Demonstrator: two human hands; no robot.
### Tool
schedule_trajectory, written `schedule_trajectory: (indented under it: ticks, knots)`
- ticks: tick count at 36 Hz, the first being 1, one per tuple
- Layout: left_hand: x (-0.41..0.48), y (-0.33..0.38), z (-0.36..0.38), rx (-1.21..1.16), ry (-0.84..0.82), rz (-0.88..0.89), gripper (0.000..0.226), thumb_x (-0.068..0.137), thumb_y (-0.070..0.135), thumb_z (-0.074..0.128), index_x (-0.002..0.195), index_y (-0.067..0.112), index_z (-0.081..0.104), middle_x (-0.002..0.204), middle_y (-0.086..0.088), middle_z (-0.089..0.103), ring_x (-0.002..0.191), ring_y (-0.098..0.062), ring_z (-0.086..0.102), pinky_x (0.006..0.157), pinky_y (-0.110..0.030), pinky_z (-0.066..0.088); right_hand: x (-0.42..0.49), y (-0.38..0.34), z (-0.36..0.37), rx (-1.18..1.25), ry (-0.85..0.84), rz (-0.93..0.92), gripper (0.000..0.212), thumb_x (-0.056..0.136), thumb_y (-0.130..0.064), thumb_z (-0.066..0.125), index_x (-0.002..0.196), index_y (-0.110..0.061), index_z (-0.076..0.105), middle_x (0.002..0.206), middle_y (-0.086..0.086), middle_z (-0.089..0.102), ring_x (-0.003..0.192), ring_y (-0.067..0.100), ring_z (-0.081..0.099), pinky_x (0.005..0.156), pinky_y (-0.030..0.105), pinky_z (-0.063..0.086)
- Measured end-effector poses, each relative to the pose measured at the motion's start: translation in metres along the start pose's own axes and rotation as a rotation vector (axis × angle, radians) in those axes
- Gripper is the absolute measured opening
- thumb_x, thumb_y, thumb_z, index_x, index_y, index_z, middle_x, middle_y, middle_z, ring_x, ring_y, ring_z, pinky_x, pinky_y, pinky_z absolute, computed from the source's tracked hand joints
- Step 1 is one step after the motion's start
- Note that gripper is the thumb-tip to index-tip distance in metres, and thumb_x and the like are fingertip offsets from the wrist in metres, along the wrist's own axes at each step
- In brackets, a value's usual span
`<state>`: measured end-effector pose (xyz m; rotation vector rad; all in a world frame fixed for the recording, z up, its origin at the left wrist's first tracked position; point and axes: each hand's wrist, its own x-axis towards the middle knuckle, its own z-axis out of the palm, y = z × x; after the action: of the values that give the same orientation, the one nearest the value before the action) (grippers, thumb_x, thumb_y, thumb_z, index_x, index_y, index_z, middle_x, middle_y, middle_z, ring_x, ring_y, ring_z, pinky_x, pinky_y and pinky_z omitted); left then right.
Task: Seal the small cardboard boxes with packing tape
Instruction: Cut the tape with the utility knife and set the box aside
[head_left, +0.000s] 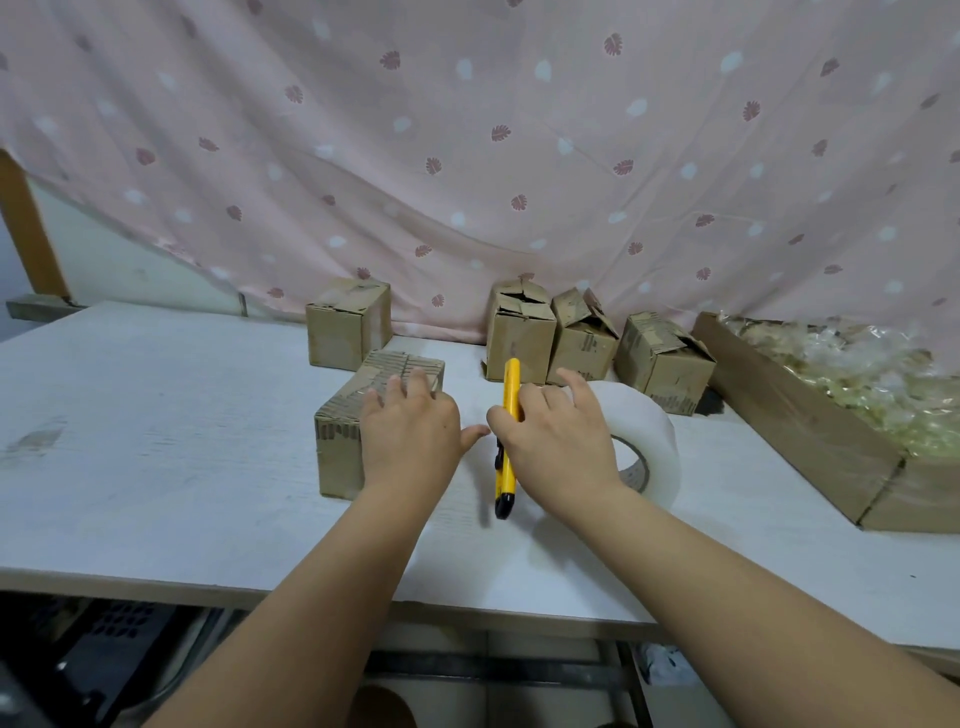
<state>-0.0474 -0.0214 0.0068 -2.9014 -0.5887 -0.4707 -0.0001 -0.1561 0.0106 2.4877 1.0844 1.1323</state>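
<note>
A small closed cardboard box (343, 415) lies on the white table (156, 467) in front of me. My left hand (410, 431) rests flat on its top right part, fingers spread and straight. My right hand (556, 441) holds a yellow utility knife (508, 467) between thumb and fingers, its black tip pointing toward me. Just right of that hand stands a large roll of clear packing tape (644, 441), on edge. The hand's fingers reach over the roll's left side.
Another closed small box (347, 325) stands at the back left. Three small boxes with loose flaps (519, 332) (584, 338) (662, 358) line the back by the pink curtain. A big open carton of plastic packets (810, 415) fills the right side.
</note>
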Motion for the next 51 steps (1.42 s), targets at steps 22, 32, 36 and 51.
schedule_trajectory:
  ticks: [22, 32, 36, 51]
  knots:
    - [0.001, -0.011, -0.006, -0.173, 0.065, -0.089, 0.038, 0.093, 0.005, 0.04, 0.127, 0.019, 0.048, 0.117, -0.004, 0.06, 0.109, -0.025, 0.057, 0.073, -0.032, 0.041, -0.006, -0.031, 0.007, 0.047, -0.006, 0.186, 0.022, 0.045, -0.011, 0.078, 0.055, -0.024, 0.063, 0.05, -0.003, 0.047, 0.066, 0.024, 0.056, 0.101, 0.042, 0.026]
    - [0.005, -0.015, -0.008, -0.333, 0.14, -0.076, 0.021, 0.099, 0.018, 0.043, 0.119, 0.017, 0.05, 0.116, -0.002, 0.061, 0.107, -0.024, 0.057, 0.071, -0.031, 0.037, -0.011, -0.04, 0.017, 0.074, 0.162, 0.213, 0.02, 0.065, -0.005, 0.054, 0.064, -0.023, 0.063, 0.06, -0.001, 0.048, 0.072, 0.026, 0.057, 0.109, 0.04, 0.014]
    - [0.01, -0.034, -0.017, -0.931, 0.264, -0.103, 0.035, 0.097, 0.027, 0.053, 0.13, 0.014, 0.056, 0.134, -0.001, 0.054, 0.125, -0.018, 0.047, 0.096, -0.026, 0.033, -0.016, -0.041, 0.022, 0.093, 0.148, 0.185, 0.026, 0.051, -0.005, 0.068, 0.07, -0.023, 0.064, 0.067, 0.0, 0.052, 0.078, 0.027, 0.058, 0.112, 0.044, 0.011]
    - [-0.024, -0.096, 0.022, -0.894, 0.117, 0.11, 0.059, 0.067, 0.057, 0.073, 0.121, 0.041, 0.056, 0.134, 0.023, 0.047, 0.128, -0.001, 0.039, 0.112, -0.033, 0.032, -0.02, -0.043, 0.035, 0.149, 0.38, 0.183, 0.033, 0.076, -0.003, 0.038, 0.069, -0.02, 0.065, 0.066, 0.0, 0.051, 0.074, 0.025, 0.058, 0.114, 0.044, 0.013]
